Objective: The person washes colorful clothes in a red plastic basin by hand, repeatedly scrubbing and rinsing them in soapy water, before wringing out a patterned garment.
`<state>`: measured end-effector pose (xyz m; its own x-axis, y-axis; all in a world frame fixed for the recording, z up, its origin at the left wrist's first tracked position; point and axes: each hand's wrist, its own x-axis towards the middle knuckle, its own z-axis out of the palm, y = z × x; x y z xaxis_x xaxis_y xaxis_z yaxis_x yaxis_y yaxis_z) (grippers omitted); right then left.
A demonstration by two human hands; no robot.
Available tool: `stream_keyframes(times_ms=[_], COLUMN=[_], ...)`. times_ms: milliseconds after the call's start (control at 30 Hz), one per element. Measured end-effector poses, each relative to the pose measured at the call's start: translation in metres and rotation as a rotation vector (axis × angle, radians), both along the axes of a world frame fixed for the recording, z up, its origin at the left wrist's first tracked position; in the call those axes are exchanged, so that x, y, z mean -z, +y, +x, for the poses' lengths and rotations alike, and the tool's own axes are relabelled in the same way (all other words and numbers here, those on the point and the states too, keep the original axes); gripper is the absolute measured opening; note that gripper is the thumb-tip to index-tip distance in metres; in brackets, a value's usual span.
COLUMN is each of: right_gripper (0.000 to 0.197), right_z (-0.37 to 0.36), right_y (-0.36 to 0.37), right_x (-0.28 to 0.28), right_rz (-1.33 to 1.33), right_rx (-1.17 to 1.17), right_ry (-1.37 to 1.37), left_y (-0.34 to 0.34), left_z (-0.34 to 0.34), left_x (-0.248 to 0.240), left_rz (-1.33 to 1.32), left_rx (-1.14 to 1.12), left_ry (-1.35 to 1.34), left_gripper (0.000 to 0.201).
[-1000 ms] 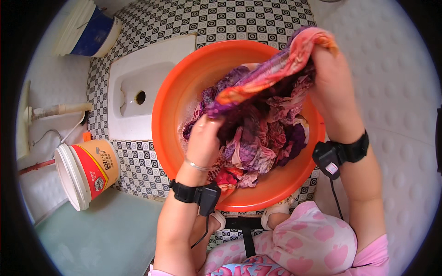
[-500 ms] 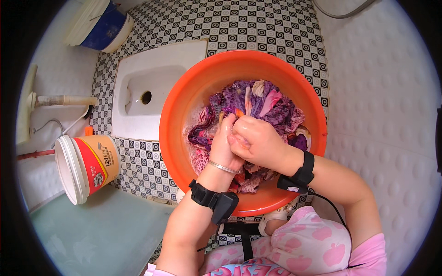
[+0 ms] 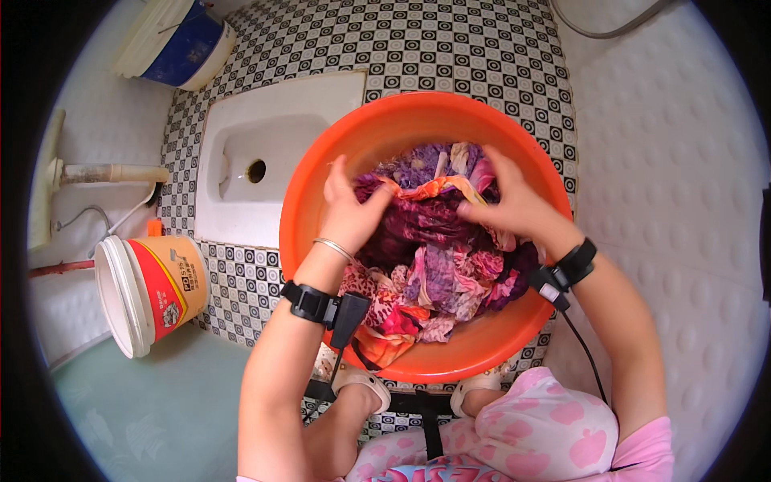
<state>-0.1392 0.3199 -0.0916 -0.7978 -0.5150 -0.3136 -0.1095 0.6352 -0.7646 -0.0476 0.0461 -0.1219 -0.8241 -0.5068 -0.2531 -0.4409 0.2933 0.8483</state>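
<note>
A wet heap of patterned cloth [image 3: 450, 273], purple, pink and orange, lies in a large orange basin [image 3: 426, 365]. Over the heap, a dark purple cloth with an orange edge [image 3: 426, 191] stretches between my hands. My left hand [image 3: 353, 213] grasps its left end, thumb on top and fingers at the far side. The right end is in my right hand [image 3: 518, 205], whose thumb lies over the near side while the fingers reach behind. Folds hide parts of the fingers of both hands.
Left of the basin is a white squat toilet [image 3: 281, 96] set in black-and-white tiled floor [image 3: 450, 48]. An orange-and-red bucket [image 3: 152, 293] lies tipped at the left, and a blue-and-white bucket [image 3: 181, 48] sits at the far left. A white wall [image 3: 658, 177] rises close on the right.
My hands have moved apart from their clasped position over the heap. The orange-edged cloth now spreads between them, and more of the heap shows at the near side.
</note>
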Motion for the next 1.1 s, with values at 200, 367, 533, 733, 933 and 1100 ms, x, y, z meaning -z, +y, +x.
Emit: stream_keyframes(times_ms=[200,367,533,733,933,1100], right_gripper=[0.111,0.108,0.099,0.090,0.099,0.102], right_z=[0.046,0.023,0.000,-0.028,-0.022,0.041], right_y=[-0.029,-0.034,-0.053,-0.067,-0.058,-0.039], right_x=[0.001,0.034,0.039,0.055,0.014,-0.052], right_rz=[0.442,0.531,0.523,0.485,0.479,0.438], right_rx=[-0.448,-0.503,-0.509,-0.497,-0.471,-0.424], right_ry=[0.079,0.028,0.015,0.058,-0.142,0.323], left_y=[0.038,0.050,0.047,0.028,0.041,0.009], left_z=[0.011,-0.016,-0.024,-0.054,-0.045,-0.015], left_x=[-0.029,-0.014,0.018,0.055,-0.002,-0.032], left_rz=[-0.342,-0.236,-0.340,-0.175,-0.234,-0.035], left_rx=[0.978,0.975,0.932,0.938,0.789,0.660], left_ry=[-0.357,-0.619,-0.576,-0.582,-0.617,-0.444], left_gripper=[0.108,0.108,0.100,0.087,0.069,0.053])
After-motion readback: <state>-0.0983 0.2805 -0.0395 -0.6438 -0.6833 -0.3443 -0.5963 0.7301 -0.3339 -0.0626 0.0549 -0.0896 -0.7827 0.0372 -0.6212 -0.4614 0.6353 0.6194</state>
